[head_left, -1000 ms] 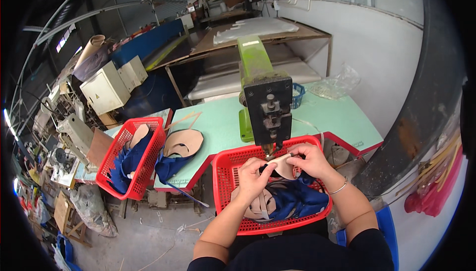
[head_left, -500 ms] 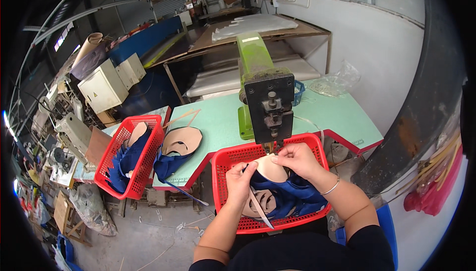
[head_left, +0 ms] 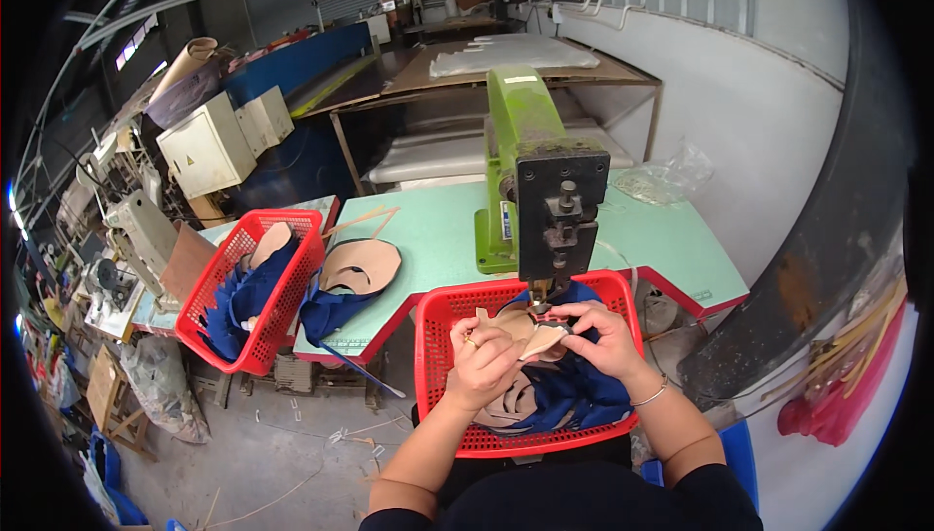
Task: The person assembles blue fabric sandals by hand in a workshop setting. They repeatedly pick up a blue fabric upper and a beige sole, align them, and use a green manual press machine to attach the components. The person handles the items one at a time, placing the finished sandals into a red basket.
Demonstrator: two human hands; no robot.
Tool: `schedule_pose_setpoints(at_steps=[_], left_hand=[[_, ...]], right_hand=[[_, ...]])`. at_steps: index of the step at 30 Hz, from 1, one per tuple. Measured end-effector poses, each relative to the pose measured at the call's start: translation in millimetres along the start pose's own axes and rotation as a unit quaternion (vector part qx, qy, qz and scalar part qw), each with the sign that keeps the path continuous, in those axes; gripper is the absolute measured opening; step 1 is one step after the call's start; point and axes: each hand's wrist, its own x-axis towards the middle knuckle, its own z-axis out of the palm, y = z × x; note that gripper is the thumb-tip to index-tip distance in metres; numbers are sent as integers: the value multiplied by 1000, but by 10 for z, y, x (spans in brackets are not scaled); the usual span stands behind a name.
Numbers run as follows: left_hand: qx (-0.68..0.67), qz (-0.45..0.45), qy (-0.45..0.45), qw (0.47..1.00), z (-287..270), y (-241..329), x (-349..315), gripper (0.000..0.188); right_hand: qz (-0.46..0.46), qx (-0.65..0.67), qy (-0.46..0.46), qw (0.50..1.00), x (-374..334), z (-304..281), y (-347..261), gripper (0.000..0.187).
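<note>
Under the head of a green press machine (head_left: 530,118), I hold a beige-and-blue piece that looks like a shoe upper (head_left: 543,339). My left hand (head_left: 482,364) pinches its beige side with curled fingers. The far edge is gripped by my right hand (head_left: 603,341), thumb on the near side, close to the press's small metal tool (head_left: 539,300). Both hands are above a red basket (head_left: 428,390). Blue and beige uppers (head_left: 584,397) of the same sort lie heaped inside it. Part of the held piece is hidden by my fingers.
On the green tabletop (head_left: 438,230) lie another upper (head_left: 358,268) and thin beige strips. At its left edge leans a second red basket (head_left: 255,336) full of blue pieces. A dark pillar (head_left: 778,268) rises at the right, and a clear bag (head_left: 671,176) sits behind the press.
The held piece has been turned and folded over; its broad flat beige face no longer shows. My left hand has curled inward, and the view has shifted slightly left.
</note>
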Motion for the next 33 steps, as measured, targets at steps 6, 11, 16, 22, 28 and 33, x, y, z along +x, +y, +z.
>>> schedule_pose_setpoints(at_steps=[6, 11, 16, 22, 28, 33], left_hand=[[-142, -143, -7, 979, 233, 68, 49, 15], [-244, -324, 19, 914, 424, 26, 66, 14], [-425, -516, 40, 743, 435, 112, 179, 12], [-491, -561, 88, 660, 230, 90, 150, 8], [-464, -571, 17, 677, -33, -321, -470, 15], [-476, -599, 114, 633, -409, -427, -861, 20]], right_hand=[[77, 95, 35, 992, -93, -33, 134, 16], [204, 155, 85, 963, 67, -30, 92, 18], [283, 187, 98, 936, 258, -67, -41, 20], [293, 141, 88, 942, 316, 121, -47, 18], [262, 51, -50, 962, -74, 478, -74, 8], [498, 408, -66, 762, -584, 813, 255, 12]])
